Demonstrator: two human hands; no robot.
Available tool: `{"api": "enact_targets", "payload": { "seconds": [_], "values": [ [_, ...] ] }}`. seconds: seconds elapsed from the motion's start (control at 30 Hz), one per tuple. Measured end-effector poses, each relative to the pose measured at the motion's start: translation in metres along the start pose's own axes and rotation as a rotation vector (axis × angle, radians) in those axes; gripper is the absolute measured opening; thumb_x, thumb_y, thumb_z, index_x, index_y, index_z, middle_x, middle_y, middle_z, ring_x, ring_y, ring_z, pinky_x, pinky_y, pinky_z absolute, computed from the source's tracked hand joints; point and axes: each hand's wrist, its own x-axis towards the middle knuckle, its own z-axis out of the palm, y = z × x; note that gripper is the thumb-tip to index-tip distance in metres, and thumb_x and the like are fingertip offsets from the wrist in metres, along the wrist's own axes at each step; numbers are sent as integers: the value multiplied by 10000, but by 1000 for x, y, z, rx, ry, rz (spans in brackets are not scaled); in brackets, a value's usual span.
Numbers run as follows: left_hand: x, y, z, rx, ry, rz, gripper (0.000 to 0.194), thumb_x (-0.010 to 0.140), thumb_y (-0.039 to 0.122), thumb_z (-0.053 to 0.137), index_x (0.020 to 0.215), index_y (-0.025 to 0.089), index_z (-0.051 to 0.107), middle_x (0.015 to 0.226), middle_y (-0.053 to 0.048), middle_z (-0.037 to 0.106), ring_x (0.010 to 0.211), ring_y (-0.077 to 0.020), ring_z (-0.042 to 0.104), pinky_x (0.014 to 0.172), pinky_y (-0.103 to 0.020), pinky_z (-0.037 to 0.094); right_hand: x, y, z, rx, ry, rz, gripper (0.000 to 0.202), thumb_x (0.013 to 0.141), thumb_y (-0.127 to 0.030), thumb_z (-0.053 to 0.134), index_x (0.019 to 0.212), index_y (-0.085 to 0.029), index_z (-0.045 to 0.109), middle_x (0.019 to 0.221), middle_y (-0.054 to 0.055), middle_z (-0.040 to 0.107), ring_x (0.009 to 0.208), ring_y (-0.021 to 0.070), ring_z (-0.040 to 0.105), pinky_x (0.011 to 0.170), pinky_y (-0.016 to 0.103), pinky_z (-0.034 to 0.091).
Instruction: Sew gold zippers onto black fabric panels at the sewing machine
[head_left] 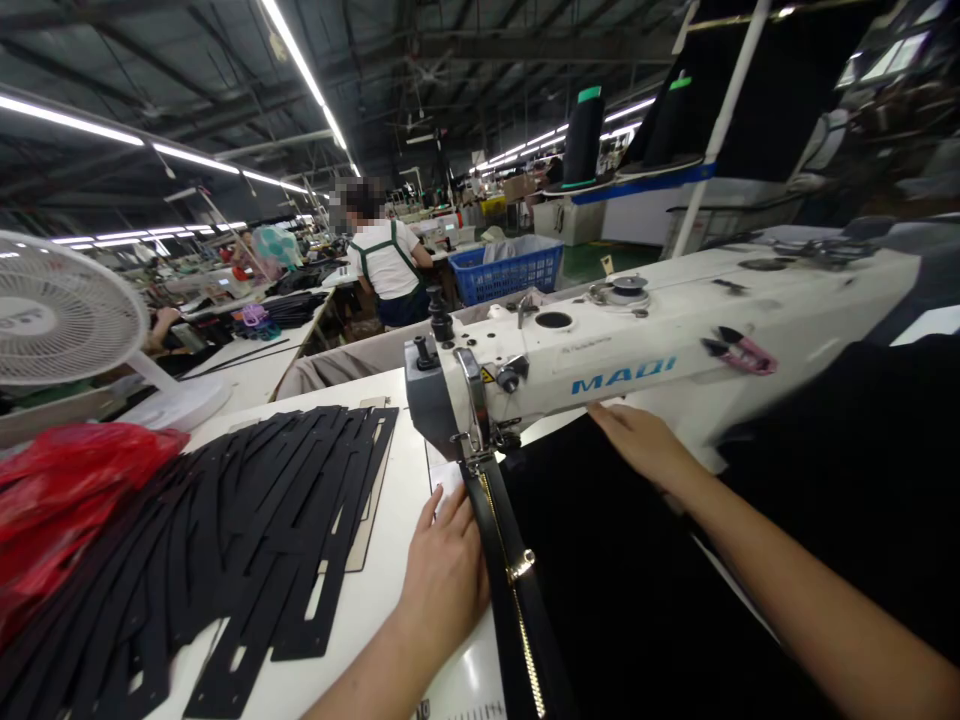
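Note:
A black strip with a gold-toothed zipper (517,600) runs under the presser foot (478,462) of a white sewing machine (630,350). A gold slider (523,565) sits partway along the teeth. My left hand (448,555) lies on the strip's left edge, fingers stretched toward the presser foot. Beneath the machine's arm, my right hand (645,440) rests at the far edge of a black fabric panel (600,560), its fingers extended. The panel lies beside the zipper strip, spreading to the right; its dark surface hides any seam.
Cut black strips (247,540) are piled on the white table at left, beside a red plastic bag (75,500) and a white fan (64,310). Pink-handled thread snips (742,352) are on the machine's side. Beyond stand a blue basket (510,272) and a person (386,260).

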Motion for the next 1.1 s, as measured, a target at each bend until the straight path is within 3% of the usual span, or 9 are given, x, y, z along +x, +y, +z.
{"api": "enact_targets", "payload": {
  "seconds": [0.13, 0.27, 0.37, 0.47, 0.57, 0.63, 0.73, 0.93, 1.1],
  "values": [
    [4, -1, 0, 1, -16, 15, 397, 667, 87, 491, 1042, 114, 619, 1143, -127, 615, 1173, -293, 472, 1035, -502, 309, -9, -13, 10, -430, 28, -60, 279, 936, -305, 342, 981, -127, 552, 768, 116, 655, 721, 266, 633, 580, 303, 401],
    [4, 1, -4, -4, 10, -11, 259, 695, 92, 503, 910, 148, 635, 1058, -111, 641, 1090, -293, 516, 950, -491, 385, -3, -14, 13, -485, 2, -132, 241, 937, -234, 333, 1019, -106, 520, 714, 107, 639, 685, 269, 628, 574, 311, 399],
    [-1, 4, -5, -12, 87, -50, 210, 729, 104, 490, 897, 156, 605, 1009, -99, 633, 994, -267, 551, 873, -462, 448, -7, -22, 3, -504, 37, -182, 229, 912, -157, 342, 992, -72, 539, 849, 158, 631, 813, 312, 608, 664, 381, 426],
    [-6, 2, 2, 18, 220, -89, 305, 721, 87, 477, 1015, 113, 555, 1055, -140, 594, 984, -265, 555, 844, -453, 484, -32, -42, 1, -382, 131, -400, 227, 881, -149, 398, 1030, -63, 546, 1046, 202, 583, 1017, 333, 524, 813, 445, 425],
    [-8, -6, 13, 26, 259, 35, 399, 696, 30, 450, 1076, 107, 545, 1131, -159, 578, 1056, -268, 545, 871, -437, 499, -66, -63, 20, -43, 134, -773, 303, 887, -198, 406, 1153, -102, 515, 1171, 153, 556, 1097, 253, 500, 932, 417, 425],
    [-8, -12, 18, 28, 243, 135, 385, 713, 35, 446, 1069, 118, 567, 1129, -155, 594, 1057, -265, 559, 876, -425, 511, -82, -72, 38, 39, 118, -892, 365, 874, -124, 342, 1198, -64, 499, 1236, 161, 522, 1175, 233, 454, 990, 413, 395],
    [-6, -15, 21, 26, 230, 193, 333, 747, 89, 466, 1057, 104, 587, 1110, -166, 609, 1050, -276, 572, 881, -424, 516, -90, -73, 52, 45, 77, -923, 414, 839, -67, 312, 1200, -17, 508, 1264, 177, 500, 1212, 239, 423, 1015, 424, 376],
    [0, -9, 15, 19, 218, 148, 311, 753, 119, 470, 1036, 81, 595, 1101, -180, 610, 1022, -283, 581, 848, -426, 530, -79, -69, 49, 50, 31, -947, 421, 835, -81, 317, 1202, -44, 520, 1271, 164, 499, 1208, 247, 432, 1007, 438, 387],
    [4, -11, 13, -4, 214, 92, 281, 712, 113, 496, 971, 125, 605, 980, -127, 648, 858, -243, 627, 744, -393, 562, -65, -71, 51, 100, 37, -963, 394, 850, -91, 299, 1165, -35, 530, 1212, 183, 536, 1127, 237, 504, 966, 425, 428]
  ]
}}
